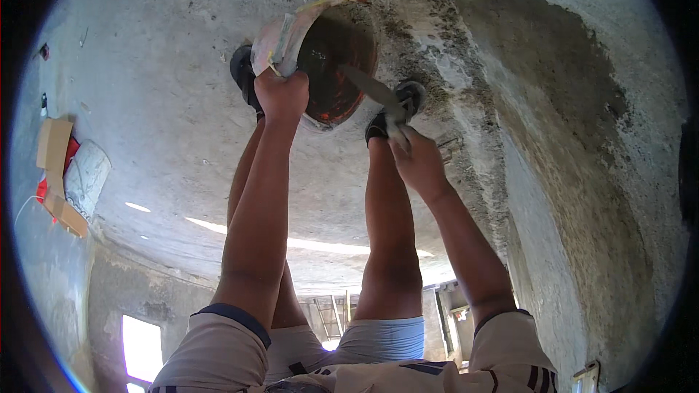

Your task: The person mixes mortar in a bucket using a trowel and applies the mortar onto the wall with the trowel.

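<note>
A round plastic bucket [271,38] with a pale, smeared outer wall is tilted on the concrete floor, its mouth turned toward me. Its inside looks dark, with orange streaks on the lower side. My left hand [282,93] is closed on the near left edge of the bucket; whether it holds the rim or a handle there is hard to see. In my right hand [419,159] is a trowel [370,87], gripped by its handle. The grey blade points up and left across the bucket's mouth. Whether the blade touches the bucket I cannot tell.
My dark shoes [244,76] stand on either side of the bucket. At right rises a rough wall [542,167] with a darker patch above. Crumbly debris [429,76] lines its foot. An open cardboard box [54,147] and a whitish container [87,175] sit far left.
</note>
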Demonstrator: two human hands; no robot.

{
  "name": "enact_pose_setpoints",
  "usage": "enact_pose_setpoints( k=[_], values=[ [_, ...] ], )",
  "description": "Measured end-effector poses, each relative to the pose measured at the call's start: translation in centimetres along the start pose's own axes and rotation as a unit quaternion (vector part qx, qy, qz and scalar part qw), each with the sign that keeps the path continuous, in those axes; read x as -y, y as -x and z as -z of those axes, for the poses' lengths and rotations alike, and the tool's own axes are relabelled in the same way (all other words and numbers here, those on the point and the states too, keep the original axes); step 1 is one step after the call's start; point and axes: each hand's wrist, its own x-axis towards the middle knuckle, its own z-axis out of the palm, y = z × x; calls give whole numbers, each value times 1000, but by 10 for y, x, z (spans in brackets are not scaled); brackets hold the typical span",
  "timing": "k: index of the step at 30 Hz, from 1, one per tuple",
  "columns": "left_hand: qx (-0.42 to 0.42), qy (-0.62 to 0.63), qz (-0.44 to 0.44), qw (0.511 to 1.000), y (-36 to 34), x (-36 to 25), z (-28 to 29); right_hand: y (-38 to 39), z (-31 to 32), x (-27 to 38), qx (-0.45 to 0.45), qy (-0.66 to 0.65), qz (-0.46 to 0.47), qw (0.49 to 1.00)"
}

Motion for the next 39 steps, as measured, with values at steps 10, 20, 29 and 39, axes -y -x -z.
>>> enact_pose_setpoints(
  k=[10, 20, 29, 39],
  values=[
    [-32, -16, -52, 998, 4, -15, -3, -108, -76, 19, 96, 235, 98, 962],
    [-2, -16, -41, 999, 0, -9, -3, -135, -93, 11, 55, 257, 61, 963],
    [-38, -2, -108, 993, -3, -4, 1, -135, -65, -10, -80, 201, 134, 967],
    [21, 38, -77, 996, 45, -20, 33, -34, -24, -35, -251, 23, 126, 960]
  ],
)
